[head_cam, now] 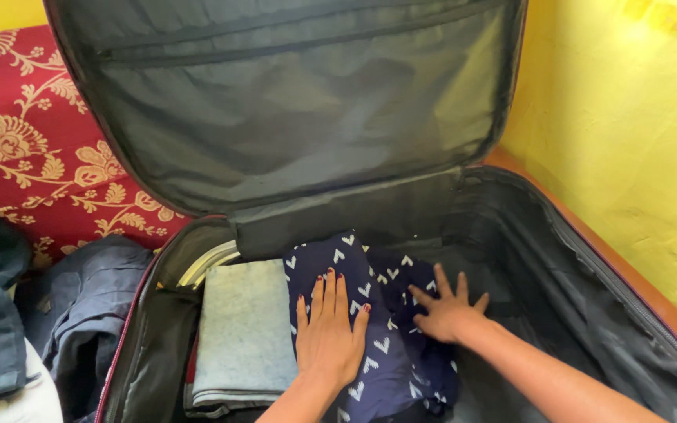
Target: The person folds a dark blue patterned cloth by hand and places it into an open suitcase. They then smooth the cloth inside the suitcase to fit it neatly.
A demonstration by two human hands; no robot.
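Note:
An open dark grey suitcase fills the view, its lid raised at the back. Inside lies a navy garment with white arrow-like marks. My left hand lies flat on its left part, fingers together. On its right part rests my right hand, fingers spread, palm down. A folded light grey cloth sits to the left of the navy garment, touching it.
Dark blue clothes lie heaped left of the suitcase on a red bedcover with a cream flower pattern. A yellow wall stands close on the right. The suitcase's right half shows bare dark lining.

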